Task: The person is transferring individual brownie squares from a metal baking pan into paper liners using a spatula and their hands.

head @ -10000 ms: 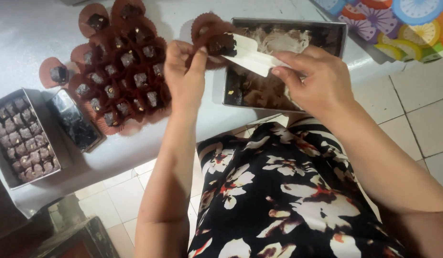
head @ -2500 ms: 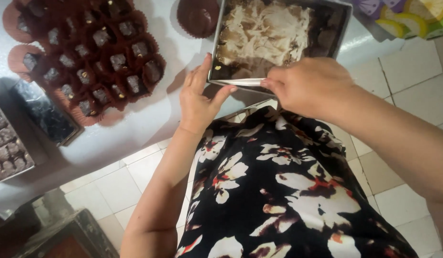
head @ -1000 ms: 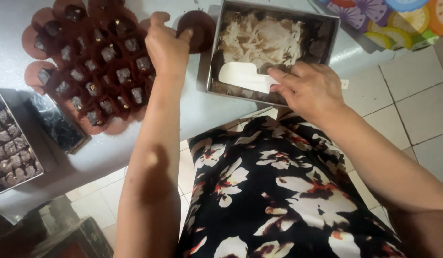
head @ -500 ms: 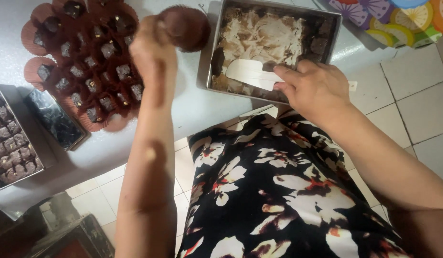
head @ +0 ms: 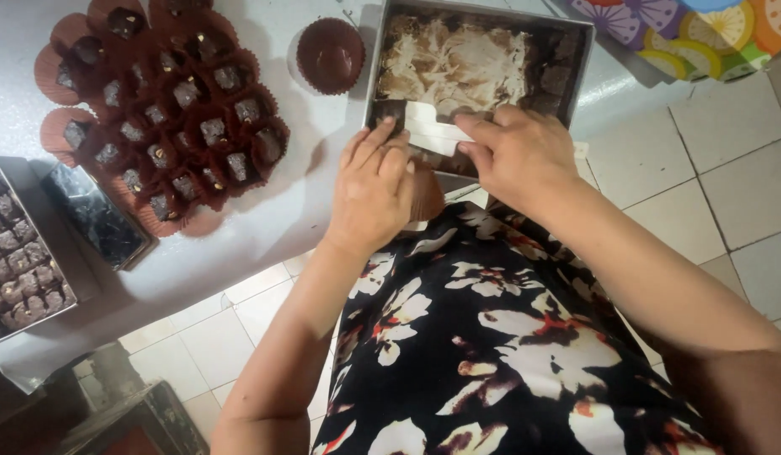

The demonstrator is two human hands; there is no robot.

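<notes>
My left hand (head: 374,181) is at the near edge of the metal baking pan (head: 586,50). Its fingertips rest on a dark brownie piece (head: 390,112), and a brown pleated paper cup (head: 426,195) shows under its palm, held there. My right hand (head: 515,152) grips a white scraper (head: 428,128) that lies flat in the pan beside that piece. The pan's smeared lining is mostly bare, with a few dark brownie squares (head: 559,76) along its right side. An empty brown paper cup (head: 329,55) stands just left of the pan.
A cluster of brown paper cups with brownie pieces (head: 171,105) covers the white counter (head: 264,227) at the left. A metal tray of small brownies (head: 20,253) and a black glossy slab (head: 100,223) lie at the counter's left edge. Colourful patterned cloth (head: 685,34) is at the top right.
My left hand has come back from the paper cups at the left to the pan's near edge, now touching a brownie piece. My right hand stays on the scraper.
</notes>
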